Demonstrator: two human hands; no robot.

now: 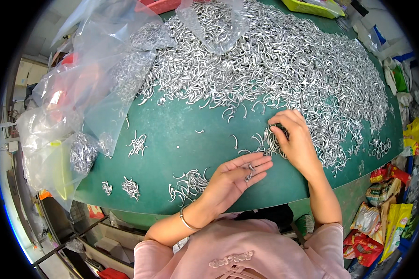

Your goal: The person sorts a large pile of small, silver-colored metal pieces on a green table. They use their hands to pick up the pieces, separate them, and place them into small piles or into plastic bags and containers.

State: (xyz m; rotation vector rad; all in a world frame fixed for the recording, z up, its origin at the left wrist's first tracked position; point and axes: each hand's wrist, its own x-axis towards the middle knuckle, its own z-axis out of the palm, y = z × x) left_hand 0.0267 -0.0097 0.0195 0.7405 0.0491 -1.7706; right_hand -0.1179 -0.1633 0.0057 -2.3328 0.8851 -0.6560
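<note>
My left hand (235,179) lies palm-up, fingers loose, cradling light, stiff, slippery metal hooks (250,173), while my right hand (295,139) fingers pinch more by their curves from the pile (284,65) on the green surface (181,139).

Curved metal hooks (249,172): two or three small silvery pieces, bent into open crescents, are lying loose across the upturned fingers of the left hand (233,179), which is resting palm-up on the green table. Hook cluster (271,142): a small tangled bunch of the same shiny pieces is lying flat under the fingertips of the right hand (295,142), at the near edge of the big hook heap (284,60), which is spreading over the table's far half.
</note>
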